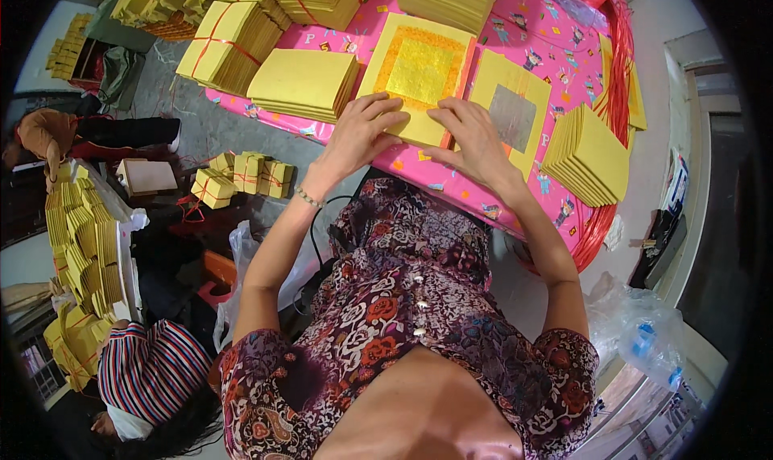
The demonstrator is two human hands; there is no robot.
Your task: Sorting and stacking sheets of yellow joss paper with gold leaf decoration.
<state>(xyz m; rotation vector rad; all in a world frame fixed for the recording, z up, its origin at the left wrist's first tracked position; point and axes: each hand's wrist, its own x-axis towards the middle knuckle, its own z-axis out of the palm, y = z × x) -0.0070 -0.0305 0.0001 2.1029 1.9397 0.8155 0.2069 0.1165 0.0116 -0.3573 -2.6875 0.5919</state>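
On the pink-covered table [419, 167], a gold-fronted yellow paper stack [419, 67] lies at upper centre. The left hand [364, 128], half-curled, and right hand [473, 142], looser, rest on its near corners, apparently squaring it; next calls for even pressure.

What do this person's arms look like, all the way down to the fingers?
Short, dark sleeves with red flowers and pale swirls end above the elbows. A beaded bracelet circles the left wrist. No glove covers the left grip or the right grip.
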